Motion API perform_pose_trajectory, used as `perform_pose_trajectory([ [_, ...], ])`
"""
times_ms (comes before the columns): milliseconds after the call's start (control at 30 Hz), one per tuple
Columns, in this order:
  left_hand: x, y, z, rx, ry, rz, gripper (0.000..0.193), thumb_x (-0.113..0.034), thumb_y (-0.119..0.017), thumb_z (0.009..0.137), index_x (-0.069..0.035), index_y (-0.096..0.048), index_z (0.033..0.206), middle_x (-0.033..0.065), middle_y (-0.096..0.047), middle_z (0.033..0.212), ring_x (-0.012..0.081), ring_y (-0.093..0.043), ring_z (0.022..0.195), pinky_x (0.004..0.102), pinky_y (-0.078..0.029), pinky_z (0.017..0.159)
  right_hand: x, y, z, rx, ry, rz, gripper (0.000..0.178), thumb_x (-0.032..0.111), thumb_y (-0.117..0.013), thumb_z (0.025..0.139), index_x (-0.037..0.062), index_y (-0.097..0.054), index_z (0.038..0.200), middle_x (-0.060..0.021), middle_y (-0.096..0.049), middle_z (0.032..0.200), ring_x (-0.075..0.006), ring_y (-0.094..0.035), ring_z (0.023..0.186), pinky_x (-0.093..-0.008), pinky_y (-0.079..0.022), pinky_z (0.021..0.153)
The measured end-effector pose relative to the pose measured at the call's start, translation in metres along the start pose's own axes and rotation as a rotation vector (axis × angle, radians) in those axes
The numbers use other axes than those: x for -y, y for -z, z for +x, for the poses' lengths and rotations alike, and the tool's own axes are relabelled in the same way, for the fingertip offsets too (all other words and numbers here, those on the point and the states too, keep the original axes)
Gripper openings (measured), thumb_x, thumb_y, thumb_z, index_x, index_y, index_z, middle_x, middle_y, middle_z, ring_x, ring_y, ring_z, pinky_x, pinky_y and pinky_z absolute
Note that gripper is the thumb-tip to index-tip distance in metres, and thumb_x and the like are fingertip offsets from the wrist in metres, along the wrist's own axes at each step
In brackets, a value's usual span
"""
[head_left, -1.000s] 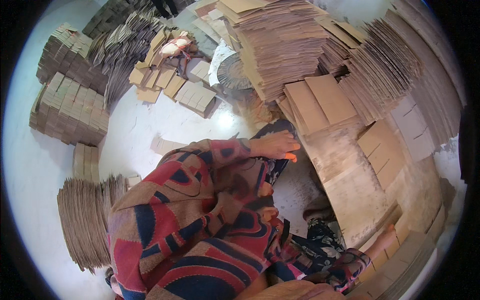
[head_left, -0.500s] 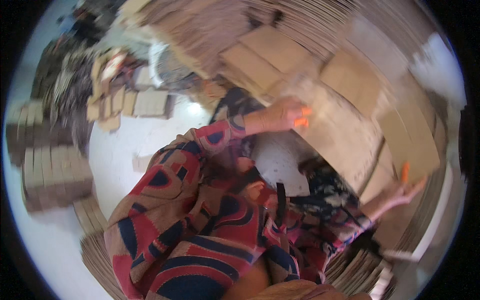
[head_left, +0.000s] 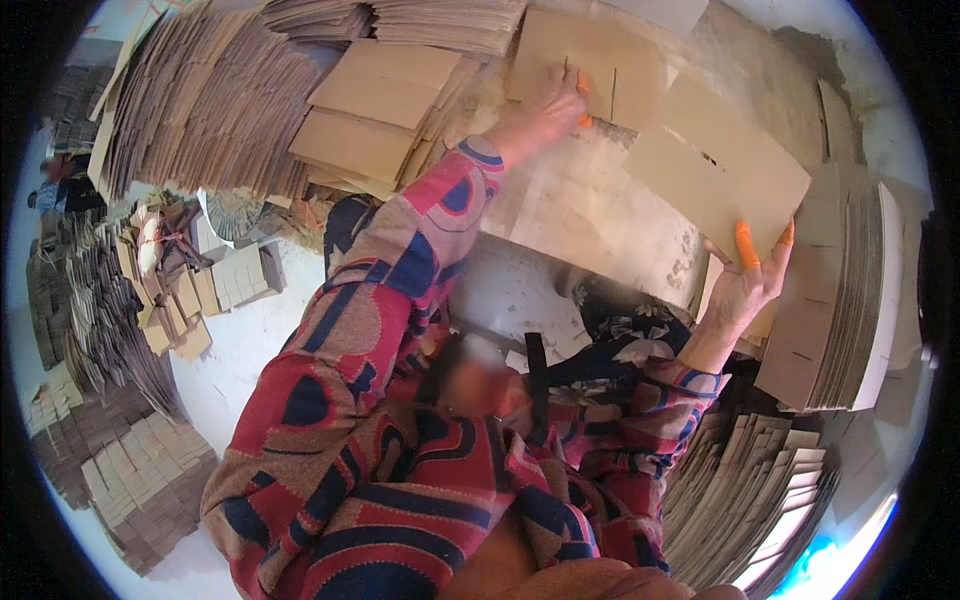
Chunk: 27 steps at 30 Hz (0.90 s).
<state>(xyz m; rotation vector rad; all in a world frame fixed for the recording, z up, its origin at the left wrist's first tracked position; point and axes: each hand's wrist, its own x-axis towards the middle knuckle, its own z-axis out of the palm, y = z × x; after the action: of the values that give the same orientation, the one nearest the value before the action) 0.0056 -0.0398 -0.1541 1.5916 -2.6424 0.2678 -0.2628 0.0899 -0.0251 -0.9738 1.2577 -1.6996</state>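
Both hands work over a pale worktable point(head_left: 590, 205), with orange covers on some fingers. My left hand point(head_left: 550, 110) reaches far forward, fingers bent and close together at the near left edge of a slotted brown cardboard sheet point(head_left: 630, 75). My right hand point(head_left: 745, 290) grips the near right corner of another cardboard sheet point(head_left: 725, 165). This one has a small dark slot, and it overlaps the first sheet's right part. The fingers of my right hand lie along its edge; the exact thumb contact is unclear.
Left of the table lie loose cardboard sheets point(head_left: 375, 95) and a long row of stacked cardboard point(head_left: 210, 100). Upright cardboard stacks stand at right point(head_left: 850, 290) and near right point(head_left: 750, 490). Bundled cardboard blocks point(head_left: 150, 470) sit on the left floor.
My view has shifted. Both hands have moved forward; the left now meets a slotted cardboard sheet at the far side, and the right has a sheet lifted over the table.
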Motion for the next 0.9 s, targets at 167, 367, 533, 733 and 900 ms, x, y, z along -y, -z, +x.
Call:
perform_pose_trajectory([
  [167,0.006,0.009,0.014,0.062,-0.303,0.035,0.022,-0.015,-0.061,0.073,-0.003,-0.067,0.091,0.0172,-0.062,0.098,0.0339,-0.059,0.095,0.0419,-0.051,0.078,0.002,0.0,0.006,-0.052,0.068,-0.096,0.058,-0.005,-0.057,0.08,0.0009,-0.039,0.136,-0.0136,-0.049,0.126,-0.0248,-0.06,0.099,-0.0351,-0.062,0.057],
  [367,-0.001,0.024,0.02,0.009,-0.064,-0.33,0.015,-0.02,-0.061,0.078,-0.006,-0.068,0.077,0.0159,-0.065,0.077,0.0331,-0.063,0.075,0.0418,-0.05,0.065,0.002,0.003,0.009,-0.127,0.195,-0.247,0.056,-0.007,-0.054,0.083,0.0005,-0.039,0.136,-0.0127,-0.047,0.129,-0.0242,-0.058,0.102,-0.0348,-0.063,0.062],
  [533,0.009,0.047,0.02,-0.1,0.064,-0.7,0.019,-0.023,-0.06,0.079,-0.007,-0.065,0.071,0.0152,-0.065,0.073,0.034,-0.061,0.068,0.0429,-0.048,0.061,-0.004,0.008,0.008,-0.235,0.294,-0.389,0.057,-0.007,-0.056,0.084,0.0027,-0.039,0.137,-0.0138,-0.046,0.131,-0.0229,-0.057,0.105,-0.0315,-0.063,0.06],
  [733,0.011,0.141,0.014,-0.376,-0.03,-0.54,0.011,-0.007,-0.059,0.075,-0.006,-0.068,0.081,0.0182,-0.064,0.077,0.0379,-0.061,0.072,0.0435,-0.048,0.063,0.013,0.012,-0.005,-0.334,0.432,-0.736,0.059,-0.004,-0.059,0.084,0.0038,-0.038,0.139,-0.0152,-0.044,0.135,-0.0269,-0.058,0.106,-0.029,-0.062,0.055],
  [900,-0.024,0.221,-0.021,-0.137,-0.05,-0.426,0.012,-0.013,-0.062,0.074,-0.002,-0.062,0.08,0.0202,-0.062,0.075,0.0394,-0.061,0.072,0.048,-0.047,0.062,0.06,0.031,-0.017,-0.421,0.659,-0.766,0.059,0.0,-0.061,0.084,0.0051,-0.039,0.139,-0.0152,-0.046,0.132,-0.0257,-0.06,0.101,-0.0286,-0.061,0.055],
])
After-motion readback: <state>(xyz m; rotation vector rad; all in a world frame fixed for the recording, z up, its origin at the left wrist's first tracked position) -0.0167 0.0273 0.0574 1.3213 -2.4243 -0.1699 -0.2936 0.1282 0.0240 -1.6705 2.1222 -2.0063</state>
